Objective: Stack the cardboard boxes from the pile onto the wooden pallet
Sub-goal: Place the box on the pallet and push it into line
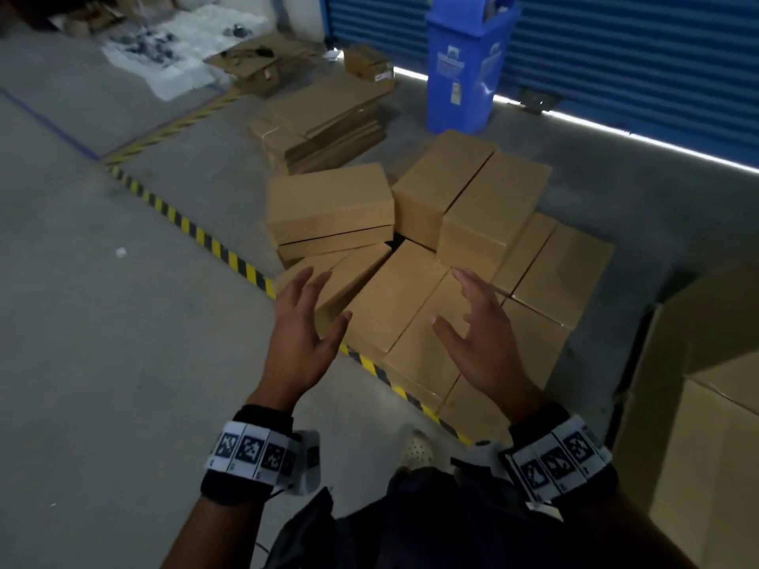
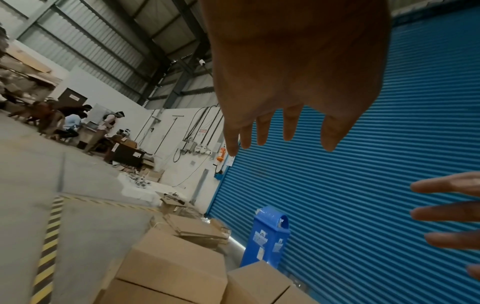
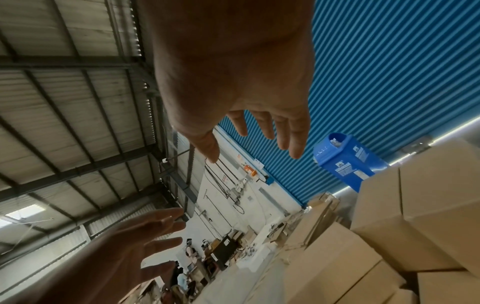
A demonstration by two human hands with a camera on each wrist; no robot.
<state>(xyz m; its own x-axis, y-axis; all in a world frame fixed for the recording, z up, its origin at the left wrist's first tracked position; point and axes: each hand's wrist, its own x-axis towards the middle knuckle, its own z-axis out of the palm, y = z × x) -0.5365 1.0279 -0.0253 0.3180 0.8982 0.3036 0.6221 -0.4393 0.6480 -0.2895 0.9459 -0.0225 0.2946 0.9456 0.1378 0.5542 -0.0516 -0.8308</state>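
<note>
Overhead, head view: left hand (image 1: 302,336) and right hand (image 1: 480,338) hover palms inward, fingers spread, holding nothing, above the pile of cardboard boxes (image 1: 415,256) on the concrete floor (image 1: 102,322). Flattened cartons (image 1: 324,125) and a blue bin (image 1: 464,67) lie beyond, by the blue shutter (image 1: 636,55). Pallet not visible.

Left wrist: fingers (image 2: 262,131) straight, empty; boxes below.

Right wrist: fingers (image 3: 293,135) splayed, empty; boxes at lower right.
</note>
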